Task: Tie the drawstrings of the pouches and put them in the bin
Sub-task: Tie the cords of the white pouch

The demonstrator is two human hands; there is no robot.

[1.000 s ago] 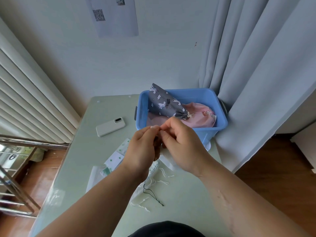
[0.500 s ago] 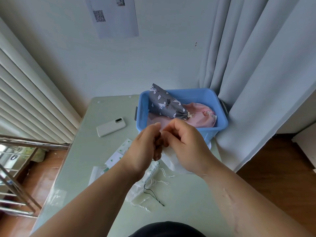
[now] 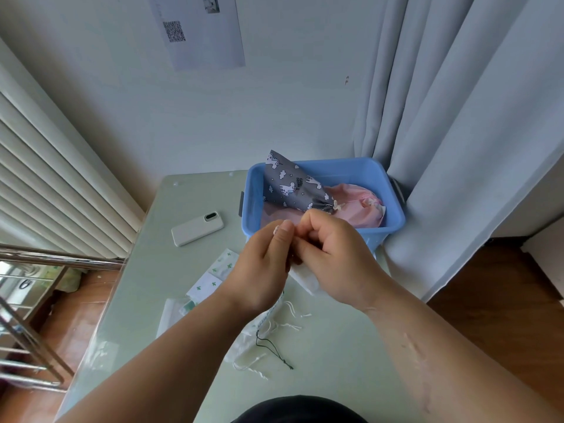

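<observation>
My left hand point(image 3: 262, 270) and my right hand point(image 3: 338, 257) meet above the table, fingertips pinched together on the drawstring of a white pouch point(image 3: 303, 279) that hangs below them, mostly hidden. Behind them stands the blue bin point(image 3: 393, 190), holding a grey unicorn-print pouch point(image 3: 290, 187) and a pink pouch point(image 3: 360, 206), both with tied necks. More pouches lie under my left forearm: a white one with green cactus print point(image 3: 213, 276) and pale ones with loose white and black strings point(image 3: 274, 346).
A white phone point(image 3: 197, 228) lies on the pale green table point(image 3: 189, 193) left of the bin. Grey curtains point(image 3: 457, 148) hang right behind the bin. A metal railing point(image 3: 45, 257) stands beyond the table's left edge, with a wooden floor at right.
Both hands stayed together at the pouch's neck, working the string; the white pouch body swung into view under my right hand. The bin's contents have not moved.
</observation>
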